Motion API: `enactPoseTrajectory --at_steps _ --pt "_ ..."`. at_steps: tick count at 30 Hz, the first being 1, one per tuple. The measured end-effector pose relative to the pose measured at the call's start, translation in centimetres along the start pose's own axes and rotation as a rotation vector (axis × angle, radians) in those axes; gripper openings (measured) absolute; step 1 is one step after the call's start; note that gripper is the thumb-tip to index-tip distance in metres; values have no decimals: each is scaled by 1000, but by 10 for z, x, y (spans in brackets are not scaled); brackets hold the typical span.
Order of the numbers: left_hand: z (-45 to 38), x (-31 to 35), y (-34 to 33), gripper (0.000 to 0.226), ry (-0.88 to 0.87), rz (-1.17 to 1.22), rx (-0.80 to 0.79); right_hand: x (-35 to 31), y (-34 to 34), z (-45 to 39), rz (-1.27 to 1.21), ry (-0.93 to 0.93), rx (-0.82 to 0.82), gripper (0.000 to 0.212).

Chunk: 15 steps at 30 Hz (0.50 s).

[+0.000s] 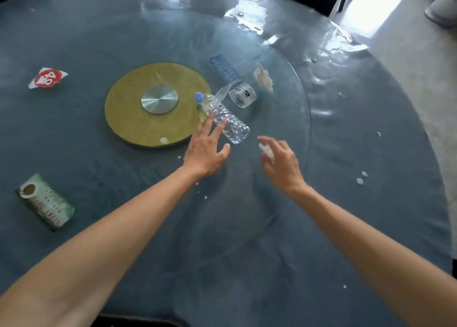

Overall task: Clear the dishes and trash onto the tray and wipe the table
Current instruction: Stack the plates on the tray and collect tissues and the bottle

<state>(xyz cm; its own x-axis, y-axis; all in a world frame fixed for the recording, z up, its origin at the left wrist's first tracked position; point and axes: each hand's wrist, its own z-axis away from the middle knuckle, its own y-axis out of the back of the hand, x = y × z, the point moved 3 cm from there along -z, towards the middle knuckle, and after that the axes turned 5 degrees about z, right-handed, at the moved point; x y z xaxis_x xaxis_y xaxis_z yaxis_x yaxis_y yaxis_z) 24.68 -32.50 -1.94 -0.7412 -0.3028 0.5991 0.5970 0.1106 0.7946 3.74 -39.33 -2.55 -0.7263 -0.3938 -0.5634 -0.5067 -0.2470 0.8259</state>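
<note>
One capped bottle (226, 118), seemingly empty

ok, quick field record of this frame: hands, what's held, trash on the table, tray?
left hand: open, fingers spread, reaching at the clear plastic water bottle with blue cap lying on its side
right hand: grip on a small white scrap
other trash: green paper carton, red-and-white wrapper, clear plastic cup, crumpled tissue
tray: not in view
</note>
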Motion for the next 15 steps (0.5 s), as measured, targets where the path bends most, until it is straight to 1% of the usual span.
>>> enactPoseTrajectory --at_steps 2,4,7,11,12,15 --pt "-36 -1 7 74 8 8 58 2 13 -51 4 -10 71 54" --pt "-72 -1 14 77 3 -23 93 2 22 -104 25 -32 108 60" --pt "-115 -3 18 77 51 -58 90 3 23 -171 57 -69 134 62" --pt "-140 -13 3 77 132 -96 23 9 -1 -222 97 -97 67 65" --pt "-144 -15 -1 77 130 -109 26 10 -10 -228 121 -98 36 68" --pt "-156 -17 -7 75 105 -114 81 13 -33 -236 177 -80 -72 88"
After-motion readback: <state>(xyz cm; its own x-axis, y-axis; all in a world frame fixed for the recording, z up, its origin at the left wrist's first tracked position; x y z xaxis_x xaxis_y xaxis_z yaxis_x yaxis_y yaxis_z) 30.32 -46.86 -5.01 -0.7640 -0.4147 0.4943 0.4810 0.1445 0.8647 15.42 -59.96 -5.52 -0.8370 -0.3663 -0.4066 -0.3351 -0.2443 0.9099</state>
